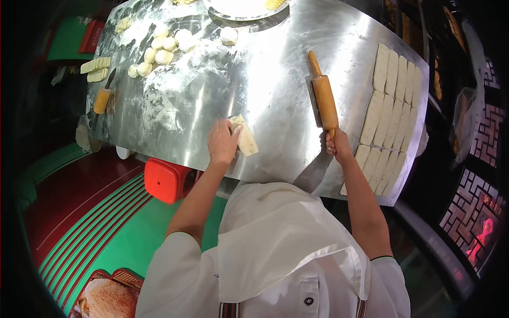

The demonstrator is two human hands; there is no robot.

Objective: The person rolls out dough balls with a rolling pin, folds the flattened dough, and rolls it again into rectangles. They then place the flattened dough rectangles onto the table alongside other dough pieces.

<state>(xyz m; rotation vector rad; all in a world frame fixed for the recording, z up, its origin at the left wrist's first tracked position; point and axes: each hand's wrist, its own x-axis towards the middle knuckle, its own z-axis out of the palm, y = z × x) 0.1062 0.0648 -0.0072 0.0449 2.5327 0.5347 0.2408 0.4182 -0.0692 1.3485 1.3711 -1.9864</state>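
My left hand [222, 142] holds the side of a short, flat strip of pale speckled dough [245, 139] near the front edge of the steel table [275, 90]. Its thumb lies on the dough, while the other fingers are partly hidden. Closed round the near handle of a wooden rolling pin [325, 100] is my right hand [339, 145]. The pin points away from me, to the right of the dough strip, with its shadow on the metal.
Rows of long dough strips [386, 116] line the table's right side. Floury dough balls [163, 57] cluster at the upper left. A dark-handled tool [103, 99] and stacked pale pieces [96, 64] sit by the left edge. Below stands a red stool [165, 180]. A large plate [246, 15] is at the back.
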